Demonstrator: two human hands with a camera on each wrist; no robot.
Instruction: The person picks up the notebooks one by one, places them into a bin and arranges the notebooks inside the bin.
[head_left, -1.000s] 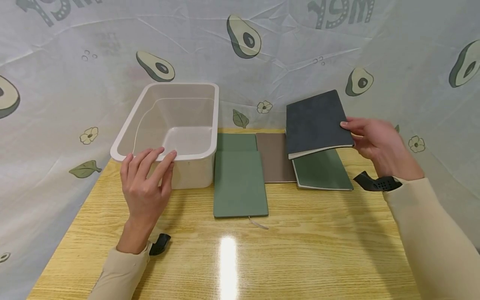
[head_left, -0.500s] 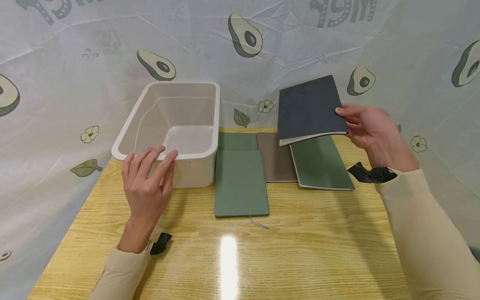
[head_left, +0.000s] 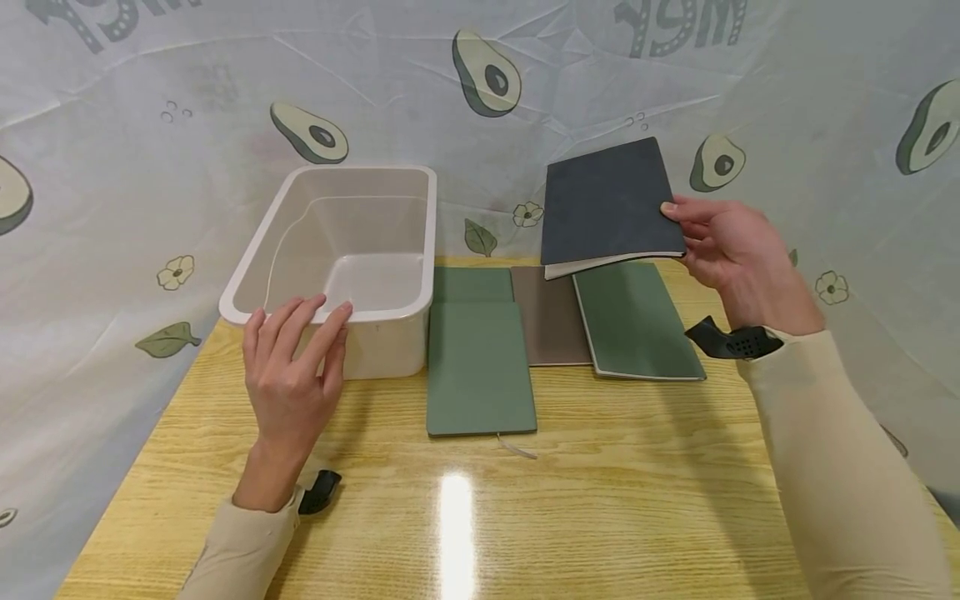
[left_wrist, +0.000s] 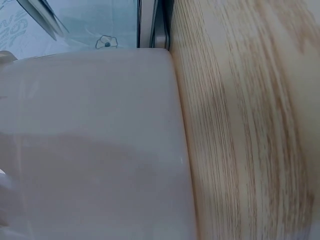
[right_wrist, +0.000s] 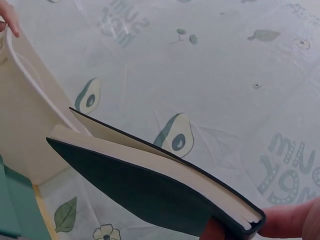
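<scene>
My right hand (head_left: 738, 250) pinches a dark navy notebook (head_left: 611, 200) by its right edge, thumb on the cover. The notebook hangs tilted in the air above a dark green notebook (head_left: 637, 321); in the right wrist view its page edges (right_wrist: 150, 157) show, with one cover slightly parted. My left hand (head_left: 296, 379) holds the front rim of a pale plastic bin (head_left: 427, 242), fingers bent over it. Beside the bin, a lighter green notebook (head_left: 482, 371) with a ribbon lies over another green one (head_left: 476, 283). A brown notebook (head_left: 555, 321) lies between the green ones.
The wooden table (head_left: 600, 492) runs in front of the notebooks. A hanging sheet (head_left: 390, 92) printed with avocados stands close behind the bin. In the left wrist view, the bin's outer wall (left_wrist: 95, 140) fills the left side.
My right hand has lifted the navy notebook up and to the left, uncovering more of the dark green notebook. The left hand stays on the bin's rim.
</scene>
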